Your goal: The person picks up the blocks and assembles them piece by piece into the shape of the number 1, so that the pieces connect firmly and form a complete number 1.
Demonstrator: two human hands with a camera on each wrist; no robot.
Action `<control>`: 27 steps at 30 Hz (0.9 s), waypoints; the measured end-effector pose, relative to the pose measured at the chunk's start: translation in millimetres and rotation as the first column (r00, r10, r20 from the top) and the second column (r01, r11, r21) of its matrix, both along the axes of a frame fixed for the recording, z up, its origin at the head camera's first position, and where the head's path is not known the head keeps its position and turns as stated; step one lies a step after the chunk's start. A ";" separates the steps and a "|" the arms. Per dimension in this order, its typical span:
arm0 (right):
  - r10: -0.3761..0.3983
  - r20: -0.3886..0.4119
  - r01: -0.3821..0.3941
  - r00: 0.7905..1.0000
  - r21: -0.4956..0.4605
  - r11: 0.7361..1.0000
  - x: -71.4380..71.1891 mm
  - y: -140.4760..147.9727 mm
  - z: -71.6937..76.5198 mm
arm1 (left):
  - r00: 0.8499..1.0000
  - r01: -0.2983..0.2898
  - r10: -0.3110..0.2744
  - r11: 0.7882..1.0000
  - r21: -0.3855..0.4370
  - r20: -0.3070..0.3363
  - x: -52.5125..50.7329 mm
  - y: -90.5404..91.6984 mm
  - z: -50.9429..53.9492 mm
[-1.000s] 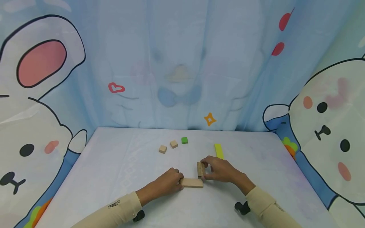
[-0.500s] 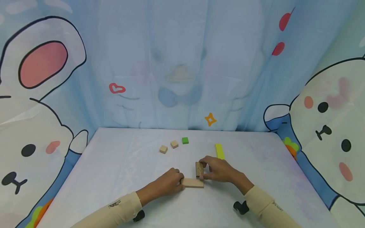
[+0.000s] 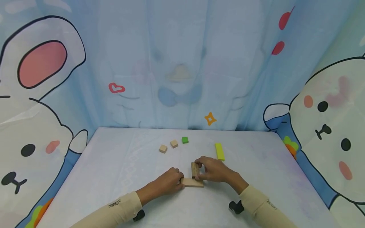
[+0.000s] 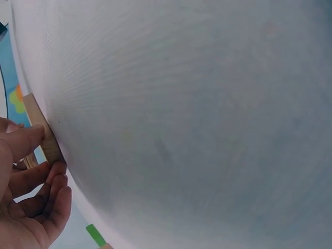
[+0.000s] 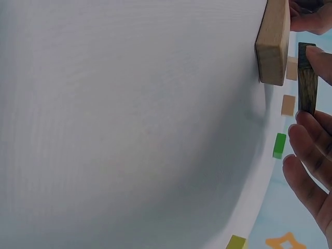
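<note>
On the white table lies a light wooden block (image 3: 194, 182), long and rectangular. My left hand (image 3: 170, 181) pinches its left end between thumb and fingers, which the left wrist view shows closely on the block (image 4: 37, 113). A darker brown wooden block (image 3: 195, 169) is in my right hand (image 3: 214, 170), thumb at one end and fingertips at the other. It stands just behind the light block in the head view; whether the two touch cannot be told. In the right wrist view the dark block (image 5: 308, 85) appears apart from the light block (image 5: 273, 49).
Behind the hands lie two small wooden cubes (image 3: 163, 149) and a small green block (image 3: 185, 140). A long yellow block (image 3: 219, 151) is beyond my right hand. The table (image 3: 119, 158) ends at a patterned blue curtain (image 3: 128, 63).
My right hand has moved left with the dark block, from the light block's right end toward its middle. The left hand stays on the light block.
</note>
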State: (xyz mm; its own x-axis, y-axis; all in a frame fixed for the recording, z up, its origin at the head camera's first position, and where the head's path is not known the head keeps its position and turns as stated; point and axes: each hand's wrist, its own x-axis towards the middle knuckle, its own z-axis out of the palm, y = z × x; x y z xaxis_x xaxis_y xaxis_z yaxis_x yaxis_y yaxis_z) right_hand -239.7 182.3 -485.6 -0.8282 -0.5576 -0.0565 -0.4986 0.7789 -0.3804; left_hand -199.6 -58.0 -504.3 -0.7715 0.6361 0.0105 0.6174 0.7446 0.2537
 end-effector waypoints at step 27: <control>-0.011 -0.012 0.011 1.000 0.014 1.000 1.2 -14.5 -3.7 | 1.000 0.021 -0.021 0.999 0.025 0.002 1.8 0.3 5.3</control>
State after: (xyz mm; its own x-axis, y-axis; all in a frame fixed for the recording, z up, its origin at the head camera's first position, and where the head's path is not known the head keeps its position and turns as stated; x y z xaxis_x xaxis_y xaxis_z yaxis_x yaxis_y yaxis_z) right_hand -238.5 167.8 -489.2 -0.8350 -0.5475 -0.0547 -0.4941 0.7899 -0.3632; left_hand -197.8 -57.7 -498.9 -0.7578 0.6520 0.0249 0.6326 0.7248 0.2729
